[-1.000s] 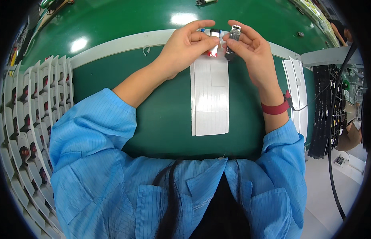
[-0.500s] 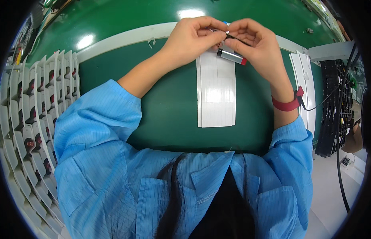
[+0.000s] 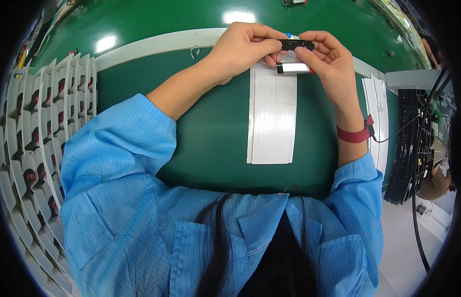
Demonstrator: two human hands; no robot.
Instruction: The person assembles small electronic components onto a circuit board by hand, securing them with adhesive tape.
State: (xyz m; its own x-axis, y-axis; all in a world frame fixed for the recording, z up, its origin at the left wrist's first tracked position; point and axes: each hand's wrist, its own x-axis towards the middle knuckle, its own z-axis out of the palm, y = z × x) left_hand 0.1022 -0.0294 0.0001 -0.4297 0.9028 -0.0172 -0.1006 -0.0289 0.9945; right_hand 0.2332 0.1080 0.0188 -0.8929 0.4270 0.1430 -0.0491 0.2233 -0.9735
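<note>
Between my two hands, over the far side of the green mat point(image 3: 205, 133), is a narrow black strip-shaped part point(image 3: 296, 45) with a row of small dots. My left hand point(image 3: 245, 47) pinches its left end between thumb and fingers. At its right end, my right hand point(image 3: 327, 57) grips with thumb and forefinger. A silver cylindrical cell point(image 3: 293, 68) with a black left end and a red right end hangs just below the strip, close to the right fingers. Thin wire shows between strip and cell. Beneath them lies a stack of white backing sheets point(image 3: 272, 128).
White partitioned trays point(image 3: 52, 138) holding dark and red parts stand at the left. A red wrist strap point(image 3: 353, 134) with a thin cord circles my right wrist. White strips point(image 3: 376, 109) and a bank of black parts point(image 3: 409, 148) are on the right. A black cable point(image 3: 416, 213) hangs there.
The black strip has turned so its dotted broad face shows. The silver cell has swung nearly level. Both hands still hold the strip, and the right fingers have shifted along it.
</note>
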